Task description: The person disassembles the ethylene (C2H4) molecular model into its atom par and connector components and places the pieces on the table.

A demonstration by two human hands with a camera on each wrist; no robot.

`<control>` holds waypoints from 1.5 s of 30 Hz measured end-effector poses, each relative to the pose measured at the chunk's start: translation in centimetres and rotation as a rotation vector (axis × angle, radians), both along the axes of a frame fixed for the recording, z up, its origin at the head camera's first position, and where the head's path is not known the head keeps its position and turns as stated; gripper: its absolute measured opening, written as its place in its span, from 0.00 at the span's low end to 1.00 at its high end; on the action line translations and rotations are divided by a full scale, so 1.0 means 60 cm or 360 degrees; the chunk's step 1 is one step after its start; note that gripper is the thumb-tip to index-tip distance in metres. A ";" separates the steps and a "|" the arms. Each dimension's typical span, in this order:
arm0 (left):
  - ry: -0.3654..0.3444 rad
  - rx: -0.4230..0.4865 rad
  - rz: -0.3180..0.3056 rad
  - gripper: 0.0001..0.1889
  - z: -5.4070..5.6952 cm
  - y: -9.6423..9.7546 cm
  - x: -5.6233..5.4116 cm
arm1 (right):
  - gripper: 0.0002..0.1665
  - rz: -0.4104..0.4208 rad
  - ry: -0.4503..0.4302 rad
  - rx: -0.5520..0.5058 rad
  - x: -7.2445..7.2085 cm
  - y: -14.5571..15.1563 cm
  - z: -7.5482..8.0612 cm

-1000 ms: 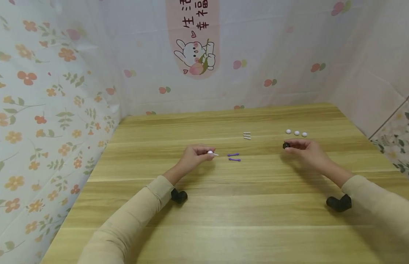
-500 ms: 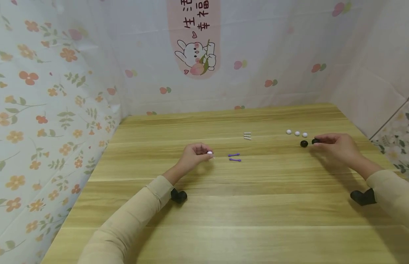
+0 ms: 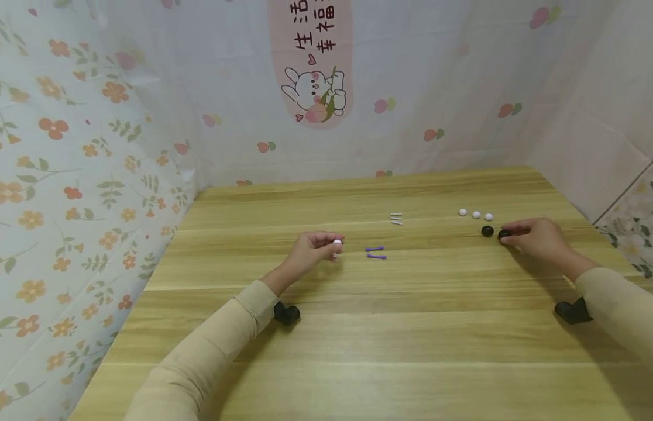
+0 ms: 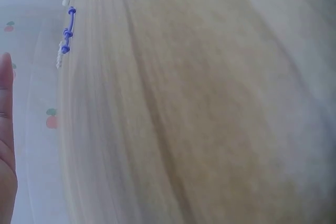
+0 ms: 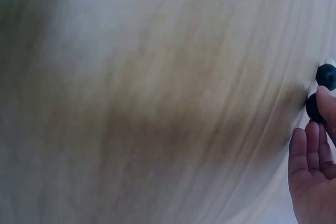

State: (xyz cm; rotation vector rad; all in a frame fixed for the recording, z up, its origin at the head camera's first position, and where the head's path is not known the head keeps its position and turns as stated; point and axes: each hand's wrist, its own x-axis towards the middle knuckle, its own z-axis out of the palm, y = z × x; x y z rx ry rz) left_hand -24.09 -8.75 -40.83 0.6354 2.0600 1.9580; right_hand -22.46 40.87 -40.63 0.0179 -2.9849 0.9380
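My left hand (image 3: 310, 251) is held just over the left-middle of the table, pinching a white ball (image 3: 337, 242) and a small white stick (image 3: 334, 255) that hangs below it; my fingers partly hide both. On the right, my right hand (image 3: 541, 240) pinches a black ball (image 3: 504, 235) between thumb and fingers at the table. Close beside it another black ball (image 3: 487, 231) lies loose. The right wrist view shows the pinched black ball (image 5: 314, 107) against the thumb, with a hole visible in the other black ball (image 5: 326, 76).
Behind the black balls sit three white balls (image 3: 476, 215) in a row. Three short white sticks (image 3: 397, 218) lie at the middle back. Two purple double-ended sticks (image 3: 377, 256) are right of my left hand. A floral curtain (image 3: 58, 234) borders the table.
My right hand has moved right; one black ball now lies on the table while another stays pinched. In my left hand the white stick has turned from pointing right to hanging down.
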 end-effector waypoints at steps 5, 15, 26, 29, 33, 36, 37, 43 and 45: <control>-0.0018 -0.0006 0.0004 0.17 -0.001 0.002 0.001 | 0.32 -0.0010 -0.0019 -0.0018 -0.001 -0.003 -0.002; -0.0049 -0.0024 -0.0042 0.17 0.000 0.004 0.002 | 0.34 -0.0019 -0.0056 -0.0023 0.000 0.000 -0.003; -0.0043 -0.0041 -0.0090 0.19 0.001 0.000 0.003 | 0.39 -0.0027 -0.0085 -0.0090 0.003 0.000 -0.003; -0.0029 -0.0029 -0.0102 0.20 0.000 -0.001 0.003 | 0.39 -0.0039 -0.0082 -0.0089 0.006 0.000 0.000; -0.0034 -0.0031 -0.0090 0.21 0.001 0.001 0.004 | 0.38 -0.0050 -0.0068 -0.0101 0.009 0.001 0.010; -0.0060 -0.0032 -0.0059 0.21 0.002 0.005 0.005 | 0.38 -0.0064 -0.0054 -0.0120 0.009 0.001 0.020; -0.0070 -0.0032 -0.0050 0.20 0.002 0.006 0.005 | 0.38 -0.0067 -0.0049 -0.0128 0.008 0.000 0.023; -0.0084 -0.0046 -0.0005 0.09 -0.002 0.012 0.003 | 0.38 -0.0073 0.0006 -0.0215 -0.001 -0.026 0.035; -0.0079 -0.0054 0.0003 0.09 -0.003 0.013 0.003 | 0.37 -0.0070 0.0020 -0.0281 -0.003 -0.045 0.038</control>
